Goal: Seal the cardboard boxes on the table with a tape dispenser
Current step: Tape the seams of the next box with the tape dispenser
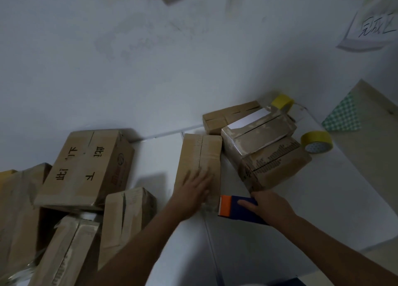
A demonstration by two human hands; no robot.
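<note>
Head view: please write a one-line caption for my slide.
Left hand presses flat on a cardboard box; right hand grips the tape dispenser.

White table (323,199) is lying open to the right of the long box (199,156) and toward its near end; stacked cartons (265,148) are crowding its far right, and more boxes (90,169) are blocking its left.

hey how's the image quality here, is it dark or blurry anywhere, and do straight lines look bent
Head view: dim, bluish light with soft shadows beside the boxes. The left hand on the narrow box is motion-blurred, as is the wall sign at upper right. The right hand on the tape dispenser is sharper. Wide-angle distortion bows the table edge. No glare.
</note>
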